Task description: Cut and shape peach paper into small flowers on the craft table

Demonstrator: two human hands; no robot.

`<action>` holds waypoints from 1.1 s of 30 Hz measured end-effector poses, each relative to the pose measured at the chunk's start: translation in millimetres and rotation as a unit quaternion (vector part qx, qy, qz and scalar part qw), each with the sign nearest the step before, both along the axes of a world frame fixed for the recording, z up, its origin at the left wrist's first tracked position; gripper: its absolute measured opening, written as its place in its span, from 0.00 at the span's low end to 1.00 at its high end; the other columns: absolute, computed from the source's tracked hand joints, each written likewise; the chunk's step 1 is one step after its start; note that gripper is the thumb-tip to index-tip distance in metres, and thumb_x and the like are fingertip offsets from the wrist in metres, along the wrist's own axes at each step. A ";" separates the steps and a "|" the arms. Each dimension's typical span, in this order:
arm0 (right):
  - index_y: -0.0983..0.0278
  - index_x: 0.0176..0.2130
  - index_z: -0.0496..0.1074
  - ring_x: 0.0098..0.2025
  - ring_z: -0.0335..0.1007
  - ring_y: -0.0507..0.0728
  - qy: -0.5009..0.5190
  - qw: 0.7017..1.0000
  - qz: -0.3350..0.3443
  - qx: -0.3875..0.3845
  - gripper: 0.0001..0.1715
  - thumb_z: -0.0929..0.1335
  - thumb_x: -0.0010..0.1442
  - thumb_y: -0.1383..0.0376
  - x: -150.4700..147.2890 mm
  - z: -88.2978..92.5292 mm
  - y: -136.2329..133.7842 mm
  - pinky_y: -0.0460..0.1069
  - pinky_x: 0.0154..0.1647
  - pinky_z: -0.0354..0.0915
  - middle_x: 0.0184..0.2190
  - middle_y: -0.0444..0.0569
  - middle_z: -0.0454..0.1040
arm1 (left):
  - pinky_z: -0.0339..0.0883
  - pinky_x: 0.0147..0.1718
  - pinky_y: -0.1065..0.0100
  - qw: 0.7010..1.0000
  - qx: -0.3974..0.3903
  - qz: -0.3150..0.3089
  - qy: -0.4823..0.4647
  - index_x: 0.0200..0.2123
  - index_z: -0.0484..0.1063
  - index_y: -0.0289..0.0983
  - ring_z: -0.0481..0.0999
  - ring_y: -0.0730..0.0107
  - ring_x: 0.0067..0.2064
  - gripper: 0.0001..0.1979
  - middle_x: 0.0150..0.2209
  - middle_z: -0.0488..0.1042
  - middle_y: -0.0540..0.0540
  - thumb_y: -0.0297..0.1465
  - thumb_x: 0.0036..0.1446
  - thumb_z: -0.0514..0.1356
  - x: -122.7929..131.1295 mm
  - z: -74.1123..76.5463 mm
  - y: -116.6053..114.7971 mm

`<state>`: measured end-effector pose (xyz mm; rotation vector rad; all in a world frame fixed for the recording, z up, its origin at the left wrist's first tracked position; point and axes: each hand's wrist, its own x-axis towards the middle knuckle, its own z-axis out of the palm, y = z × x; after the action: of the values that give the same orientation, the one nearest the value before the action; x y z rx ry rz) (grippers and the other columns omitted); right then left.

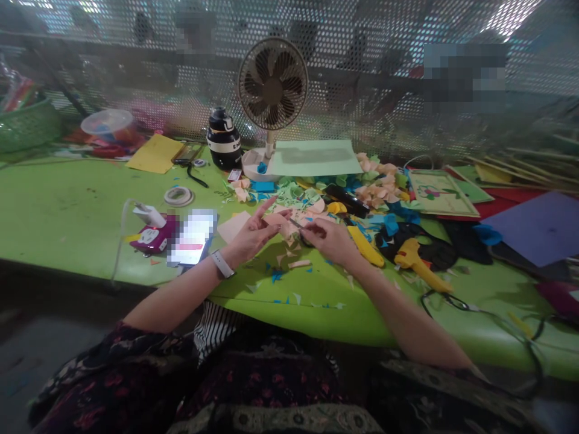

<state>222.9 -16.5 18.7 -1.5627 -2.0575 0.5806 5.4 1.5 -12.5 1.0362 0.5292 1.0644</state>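
Observation:
My left hand (253,235), with a watch on its wrist, pinches a small peach paper piece (274,219) between thumb and fingers, the index finger stretched out. From the right, my right hand (330,240) is closed on a pair of small scissors (295,223); the blades point at the paper and the handles are mostly hidden by the fingers. A square peach sheet (233,228) lies just left of my left hand. Under and around both hands are paper scraps (298,263) in peach and blue.
A yellow glue gun (418,265) with its cable lies at right, near a yellow-handled tool (365,246). Behind stand a fan (272,84), a black bottle (224,141) and a heap of paper petals (380,181). A phone (192,237) and tape roll (178,196) are at left.

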 end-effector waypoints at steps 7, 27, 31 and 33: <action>0.63 0.30 0.69 0.26 0.70 0.52 0.260 0.952 0.097 -0.131 0.25 0.69 0.57 0.44 -17.3 -6.2 -7.8 0.48 0.29 0.66 0.24 0.44 0.72 | 0.69 0.52 0.68 0.999 -0.019 -0.046 -0.004 0.65 0.61 0.45 0.78 0.69 0.51 0.38 0.48 0.80 0.46 0.27 0.53 0.70 5.9 8.3 -10.8; 0.64 0.32 0.74 0.31 0.69 0.55 0.008 0.998 -0.047 0.037 0.13 0.66 0.60 0.57 30.4 5.1 18.2 0.49 0.34 0.60 0.29 0.49 0.77 | 0.65 0.28 0.70 0.929 0.056 -0.020 0.366 0.43 0.78 0.34 0.76 0.70 0.29 0.16 0.30 0.80 0.44 0.34 0.52 0.69 -20.2 7.2 11.5; 0.64 0.31 0.75 0.31 0.70 0.57 -0.079 0.993 -0.085 0.031 0.13 0.66 0.60 0.58 44.9 7.9 24.1 0.49 0.31 0.57 0.29 0.51 0.78 | 0.66 0.27 0.69 0.902 0.109 -0.002 0.418 0.43 0.78 0.34 0.77 0.67 0.30 0.15 0.31 0.80 0.42 0.35 0.53 0.67 -18.3 5.9 9.6; 0.64 0.32 0.75 0.32 0.71 0.57 -0.121 0.991 -0.054 -0.003 0.11 0.67 0.60 0.60 46.9 12.9 21.7 0.49 0.31 0.56 0.31 0.51 0.79 | 0.68 0.29 0.67 0.891 0.133 0.022 0.434 0.42 0.78 0.35 0.78 0.64 0.32 0.15 0.33 0.81 0.42 0.35 0.53 0.67 -17.9 5.2 9.1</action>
<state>269.8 5.1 31.6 -1.8112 -2.1279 0.3722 -12.6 10.6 -7.3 1.7578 1.1480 0.6709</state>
